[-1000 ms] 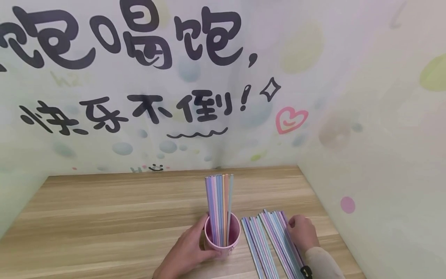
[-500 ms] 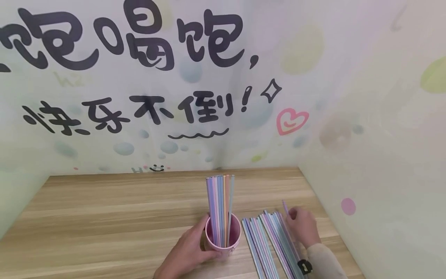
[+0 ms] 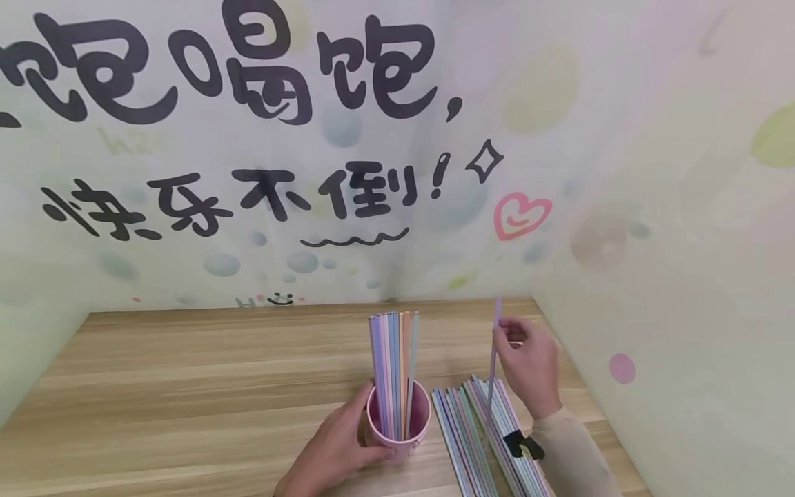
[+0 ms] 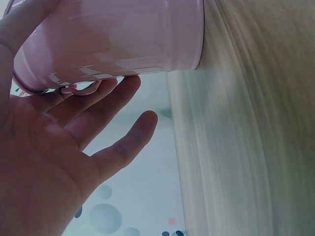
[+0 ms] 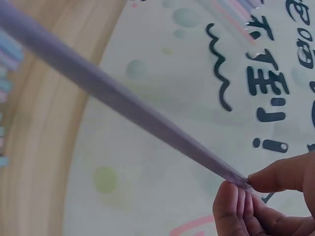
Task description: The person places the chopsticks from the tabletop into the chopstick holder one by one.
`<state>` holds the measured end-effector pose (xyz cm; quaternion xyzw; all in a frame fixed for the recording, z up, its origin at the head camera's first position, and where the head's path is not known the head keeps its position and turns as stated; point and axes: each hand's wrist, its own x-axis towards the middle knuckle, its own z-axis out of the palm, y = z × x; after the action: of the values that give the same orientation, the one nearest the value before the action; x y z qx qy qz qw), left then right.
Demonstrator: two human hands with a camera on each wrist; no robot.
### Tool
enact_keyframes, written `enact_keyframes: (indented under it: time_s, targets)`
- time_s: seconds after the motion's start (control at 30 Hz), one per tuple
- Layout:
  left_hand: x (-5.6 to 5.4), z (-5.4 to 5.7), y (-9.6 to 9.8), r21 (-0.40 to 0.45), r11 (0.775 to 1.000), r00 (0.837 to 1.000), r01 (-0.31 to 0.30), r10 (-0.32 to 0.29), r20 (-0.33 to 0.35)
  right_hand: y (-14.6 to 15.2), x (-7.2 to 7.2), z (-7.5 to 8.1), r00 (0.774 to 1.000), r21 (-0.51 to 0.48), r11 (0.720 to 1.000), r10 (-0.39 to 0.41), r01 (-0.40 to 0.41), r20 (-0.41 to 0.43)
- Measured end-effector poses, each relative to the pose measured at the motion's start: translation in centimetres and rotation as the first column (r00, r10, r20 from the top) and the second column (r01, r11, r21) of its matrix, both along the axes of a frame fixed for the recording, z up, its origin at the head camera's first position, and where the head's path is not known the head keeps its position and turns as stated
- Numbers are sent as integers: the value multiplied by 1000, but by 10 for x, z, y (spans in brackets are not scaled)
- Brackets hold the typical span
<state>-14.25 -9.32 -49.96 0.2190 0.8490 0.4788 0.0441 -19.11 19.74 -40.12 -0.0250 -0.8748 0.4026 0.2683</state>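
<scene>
A pink cup stands on the table with several pastel straws upright in it. My left hand grips the cup from its left side, thumb at the front; in the left wrist view the fingertips lie along the cup's wall, with one finger off it. My right hand pinches a purple straw near its top end, between thumb and fingertips. That straw slants upward, and its lower part overlaps the loose straws in the head view.
Another bunch of loose straws lies side by side between the cup and the right-hand bunch. The wooden table meets a printed wall at the back and a side wall on the right.
My right hand has drawn the purple straw out from the right edge of the bunch and raised it up and slightly left. My left hand stays on the cup.
</scene>
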Motion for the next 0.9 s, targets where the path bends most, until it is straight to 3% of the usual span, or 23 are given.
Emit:
enact_keyframes:
  time_s: [0.17, 0.3, 0.5, 0.63, 0.9]
  targets:
    - [-1, -1, 0, 0, 1000, 1000, 2, -2, 2, -19, -7, 22, 993, -133, 988, 61, -74, -98]
    - [-1, -1, -1, 9, 1000, 1000, 5, -5, 3, -32, -9, 38, 981, -162, 980, 89, -118, -175]
    - [-1, -2, -1, 17, 1000, 1000, 10, -10, 1, -52, -8, 54, 945, -230, 955, 109, -185, -309]
    - [-2, -2, -2, 11, 1000, 1000, 8, -8, -1, -68, -8, 55, 926, -250, 939, 140, -237, -350]
    - [-2, -2, -2, 6, 1000, 1000, 11, -11, -7, -90, -8, 38, 934, -195, 948, 185, -251, -305]
